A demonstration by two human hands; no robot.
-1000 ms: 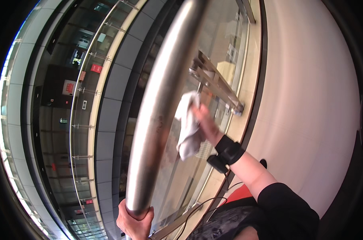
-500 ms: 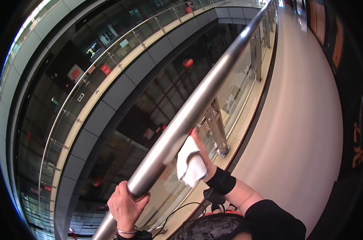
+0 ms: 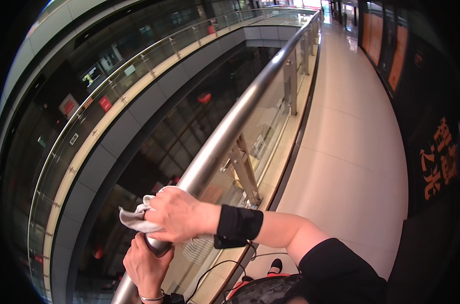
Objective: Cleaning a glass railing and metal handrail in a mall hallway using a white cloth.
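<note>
A thick round metal handrail (image 3: 217, 152) runs from the lower left up to the far top. My left hand (image 3: 146, 264) is wrapped round it near the lower edge, a thin bracelet at the wrist. Just beyond, my right hand (image 3: 177, 215) lies over the top of the rail, closed on a whitish cloth (image 3: 136, 219). Part of the cloth sticks out past the rail's left side; the rest is hidden under the fingers. A black band (image 3: 240, 224) circles my right wrist.
Glass panels and metal posts (image 3: 245, 175) stand under the rail. A pale floor walkway (image 3: 341, 152) stretches along its right side, bounded by a dark wall (image 3: 427, 126). Left of the rail drops an open atrium, with a second curved railing (image 3: 101, 99) across it. A black cable (image 3: 215, 266) hangs near my body.
My right hand and the cloth have moved from the rail's right underside onto its top, close to my left hand. The left hand keeps its grip. The view has shifted slightly.
</note>
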